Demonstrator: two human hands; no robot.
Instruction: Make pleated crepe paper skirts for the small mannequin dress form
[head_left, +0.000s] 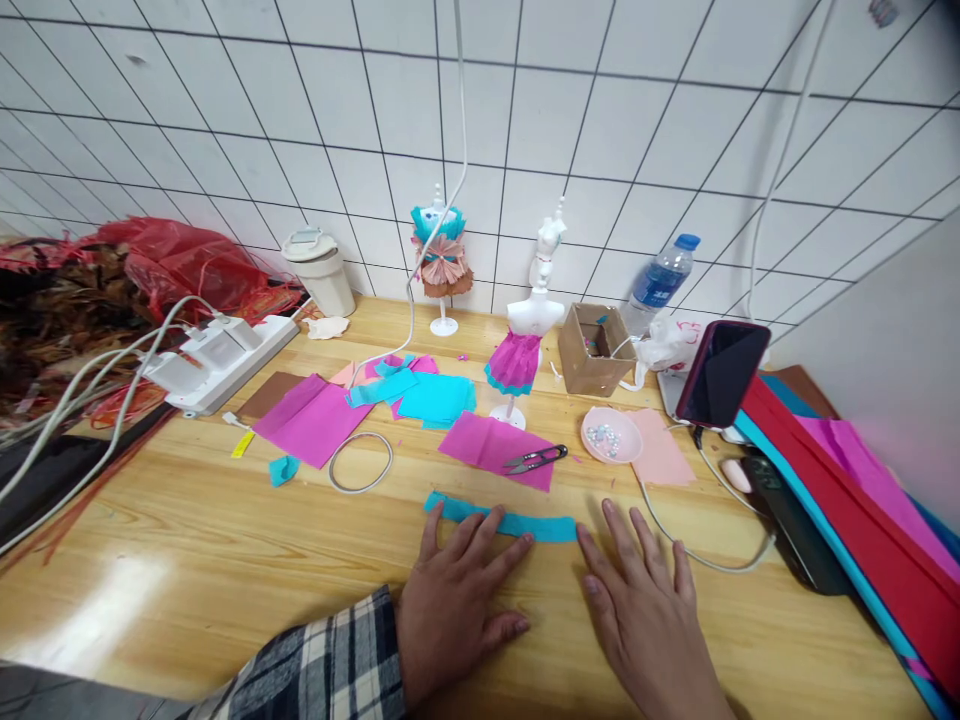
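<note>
A narrow blue strip [551,528] lies flat on the wooden table, running left to right. My left hand [465,590] is spread palm down, its fingertips resting on the strip's left and middle parts. My right hand [645,605] lies flat with fingers apart, one fingertip at the strip's right end. Beyond the strip, black thread snips [536,460] rest on a magenta sheet [480,445]. Behind them stands a small white mannequin [534,315] in a magenta skirt with a blue hem [514,362].
Blue pieces [439,398] and a magenta sheet [311,415] lie left of centre, near a coiled ring [361,490]. A pink bead bowl [626,446], cardboard box [586,365], bottle [664,275] and phone [722,375] stand right. A power strip [247,362] is left.
</note>
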